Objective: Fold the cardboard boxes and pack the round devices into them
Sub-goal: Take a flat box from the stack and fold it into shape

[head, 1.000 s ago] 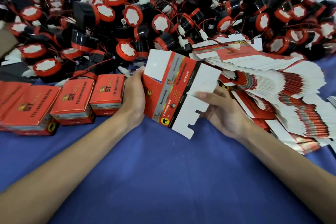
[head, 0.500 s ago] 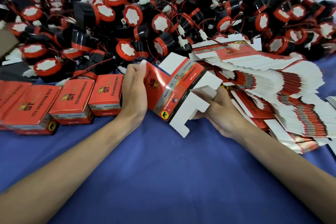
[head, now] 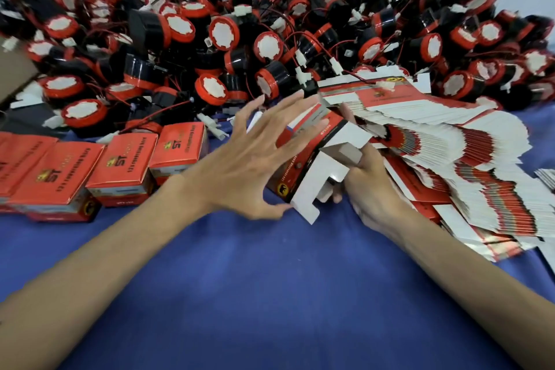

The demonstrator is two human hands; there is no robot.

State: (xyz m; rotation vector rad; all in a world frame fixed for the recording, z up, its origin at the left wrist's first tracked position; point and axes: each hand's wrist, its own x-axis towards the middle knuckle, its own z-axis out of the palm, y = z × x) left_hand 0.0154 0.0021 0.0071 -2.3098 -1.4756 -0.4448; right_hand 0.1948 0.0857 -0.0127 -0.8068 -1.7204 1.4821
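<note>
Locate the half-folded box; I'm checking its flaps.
Head view, right of centre: the half-folded box is in the right hand, the spread left hand over its left side, between the closed red boxes and the fanned flat cartons.

Half-folded red box (flaps open)

The round devices are showing black bodies, red rims and white faces. The finished boxes are glowing red with black lettering, the half-folded box is flashing white flaps, and the flat stack is fanning white, red-and-black striped edges over blue cloth.
</note>
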